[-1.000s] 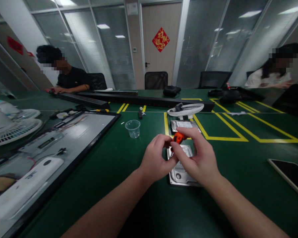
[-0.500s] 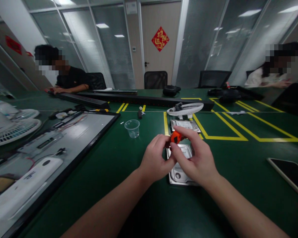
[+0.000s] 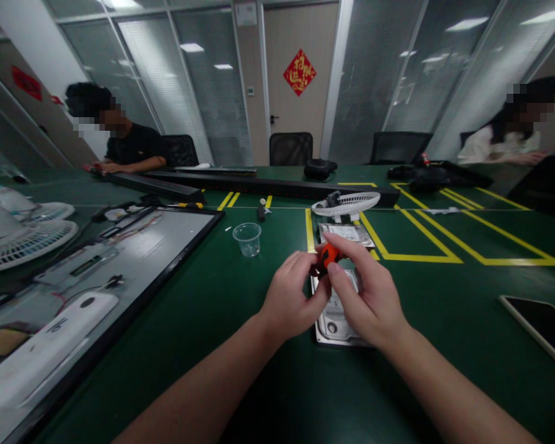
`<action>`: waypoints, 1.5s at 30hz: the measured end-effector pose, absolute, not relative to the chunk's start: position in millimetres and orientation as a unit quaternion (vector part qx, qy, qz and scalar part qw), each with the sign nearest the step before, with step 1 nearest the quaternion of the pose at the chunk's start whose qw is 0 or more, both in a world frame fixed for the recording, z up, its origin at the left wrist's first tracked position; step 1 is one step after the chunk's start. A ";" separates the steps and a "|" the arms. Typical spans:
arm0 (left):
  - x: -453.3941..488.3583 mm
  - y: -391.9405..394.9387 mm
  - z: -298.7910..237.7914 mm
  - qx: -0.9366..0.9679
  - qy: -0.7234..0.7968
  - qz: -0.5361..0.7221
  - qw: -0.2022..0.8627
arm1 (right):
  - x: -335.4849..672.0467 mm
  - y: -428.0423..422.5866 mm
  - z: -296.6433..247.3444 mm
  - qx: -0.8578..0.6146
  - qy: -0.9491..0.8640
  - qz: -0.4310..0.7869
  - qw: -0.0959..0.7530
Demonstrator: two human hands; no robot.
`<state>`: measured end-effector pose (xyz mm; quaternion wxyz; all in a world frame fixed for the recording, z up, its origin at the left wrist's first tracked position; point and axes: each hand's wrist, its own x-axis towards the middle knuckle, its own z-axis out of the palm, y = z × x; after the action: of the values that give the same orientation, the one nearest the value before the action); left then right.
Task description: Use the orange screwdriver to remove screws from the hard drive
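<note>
Both hands meet over a silver hard drive (image 3: 333, 328) lying on the green table. Between the thumb and fingers of my right hand (image 3: 367, 296) is an orange-and-black screwdriver handle (image 3: 329, 254), short and mostly covered. My left hand (image 3: 293, 293) pinches at the dark left end of the same handle; its fingertips hide what is there, and no shaft shows. A second hard drive (image 3: 349, 233) lies just behind my fingers. Beyond that stands a white fan grille (image 3: 351, 203), tilted on small feet.
A clear plastic cup (image 3: 248, 239) stands left of my hands. A large opened panel (image 3: 134, 259) with a white case (image 3: 50, 345) on it fills the left side. Far right lies a phone (image 3: 543, 324). A long black bar (image 3: 277, 187) crosses the back. Two people sit across the table.
The orange-and-black screwdriver handle has turned in my fingers, showing more black. My right thumb has slid slightly right along it. Both hands stay in nearly the same place.
</note>
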<state>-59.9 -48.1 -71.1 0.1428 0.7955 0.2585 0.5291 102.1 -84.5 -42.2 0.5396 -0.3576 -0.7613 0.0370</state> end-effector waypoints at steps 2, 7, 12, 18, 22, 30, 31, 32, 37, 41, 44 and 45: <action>-59.8 -48.3 -72.1 0.785 0.265 0.539 0.150 | 102.0 -83.2 -42.4 -0.363 -0.759 0.024 0.539; -60.4 -47.4 -73.8 0.784 0.265 0.539 0.156 | 101.8 -82.0 -41.9 -0.368 -0.751 -0.001 0.548; -60.9 -47.2 -71.9 0.793 0.252 0.530 0.166 | 102.2 -83.6 -40.7 -0.356 -0.761 0.033 0.541; -61.1 -47.1 -72.1 0.797 0.257 0.524 0.155 | 101.0 -82.4 -42.4 -0.361 -0.759 0.039 0.540; -59.6 -47.3 -74.2 0.775 0.267 0.550 0.158 | 100.5 -80.0 -42.9 -0.369 -0.753 0.004 0.545; -59.2 -47.7 -71.4 0.780 0.247 0.550 0.165 | 101.1 -82.5 -41.8 -0.357 -0.756 0.016 0.548; -59.6 -47.7 -70.6 0.784 0.244 0.546 0.165 | 101.3 -82.8 -42.2 -0.354 -0.760 0.025 0.545; -60.1 -47.7 -70.1 0.788 0.243 0.541 0.163 | 101.6 -83.0 -42.9 -0.352 -0.763 0.033 0.542; -61.0 -46.5 -72.3 0.794 0.254 0.533 0.147 | 101.4 -82.1 -45.7 -0.355 -0.770 0.035 0.529; -59.4 -47.0 -75.5 0.780 0.272 0.543 0.148 | 99.5 -82.6 -42.8 -0.353 -0.773 0.012 0.527; -58.7 -47.5 -76.0 0.764 0.281 0.561 0.150 | 99.6 -82.7 -41.0 -0.353 -0.769 0.003 0.533; -58.7 -47.4 -75.8 0.761 0.282 0.565 0.150 | 99.9 -82.4 -40.9 -0.356 -0.764 0.002 0.538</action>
<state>-58.7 -47.4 -75.8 0.1497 0.7609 0.2822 0.5648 99.9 -82.4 -40.9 0.5377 -0.3555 -0.7645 0.0016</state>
